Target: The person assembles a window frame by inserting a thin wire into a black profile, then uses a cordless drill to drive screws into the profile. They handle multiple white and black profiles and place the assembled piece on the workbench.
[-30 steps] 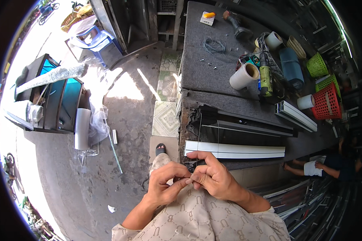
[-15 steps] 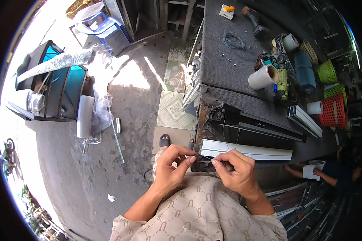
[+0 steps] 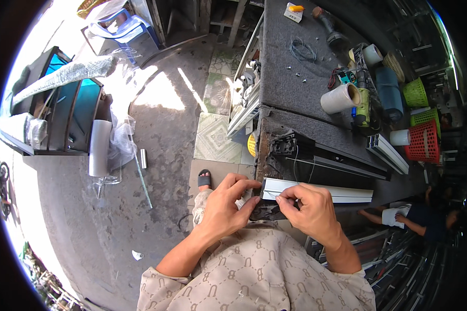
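My right hand (image 3: 310,210) pinches a thin cord (image 3: 296,168) between thumb and forefinger, just above a white metal profile (image 3: 342,193) on the bench. The cord loops up from a dark metal profile (image 3: 347,166) lying behind the white one. My left hand (image 3: 228,205) is beside the white profile's left end, thumb and forefinger apart, with nothing visible between them. Its fingertips are close to that end; whether they touch it I cannot tell.
The carpeted bench (image 3: 285,88) carries a plastic film roll (image 3: 340,98), a green drill (image 3: 363,106), a wire coil (image 3: 302,50) and another white profile (image 3: 388,154). Baskets, one of them red (image 3: 423,141), stand at right. A person (image 3: 420,217) is at far right. A wrapped roll (image 3: 99,147) stands at left.
My left thumb and forefinger have spread farther apart, and that hand has come nearer the white profile's end. My right hand still pinches the cord, slightly lower. The view has shifted a little.
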Motion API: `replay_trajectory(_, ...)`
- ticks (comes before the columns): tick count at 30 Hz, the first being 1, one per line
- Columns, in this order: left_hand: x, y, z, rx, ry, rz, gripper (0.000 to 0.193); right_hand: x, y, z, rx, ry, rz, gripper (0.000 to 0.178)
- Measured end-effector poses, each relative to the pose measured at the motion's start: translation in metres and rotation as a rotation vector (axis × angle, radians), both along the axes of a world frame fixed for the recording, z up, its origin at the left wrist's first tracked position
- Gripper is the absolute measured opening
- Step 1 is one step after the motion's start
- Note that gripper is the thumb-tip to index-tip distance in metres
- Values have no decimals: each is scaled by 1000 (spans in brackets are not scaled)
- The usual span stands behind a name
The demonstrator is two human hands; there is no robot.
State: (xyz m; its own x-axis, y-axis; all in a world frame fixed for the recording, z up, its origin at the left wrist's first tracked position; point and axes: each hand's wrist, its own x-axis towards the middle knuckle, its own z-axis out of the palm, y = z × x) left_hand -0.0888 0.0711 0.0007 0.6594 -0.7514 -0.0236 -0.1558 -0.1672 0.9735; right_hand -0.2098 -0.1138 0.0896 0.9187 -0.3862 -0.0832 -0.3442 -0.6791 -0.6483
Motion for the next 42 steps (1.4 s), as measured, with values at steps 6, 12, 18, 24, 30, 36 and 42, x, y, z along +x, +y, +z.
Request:
replay_trajectory(6,1,0,-1,5,22,-10,32,9,0,2,-2,49,2,13)
replay_trajectory(12,4,0,2,0,22,-9,29,15,3,4,12,35,-23,14)
replay_trajectory(18,5,0,3,12,39,-23,28,19,3,8,-7,63,-24,15)
replay_trajectory(24,6,-1,2,1,31,-33,27,18,1,17,24,170,-29,16)
replay_trajectory(30,7,-2,1,-12,-6,-38,27,20,-2,13,29,147,-14,17)
replay_trajectory(36,7,-1,3,4,41,-43,26,20,-3,14,76,156,-25,18)
replay_trajectory(42,7,-1,2,-11,30,-45,26,22,-6,15,88,169,-16,21)
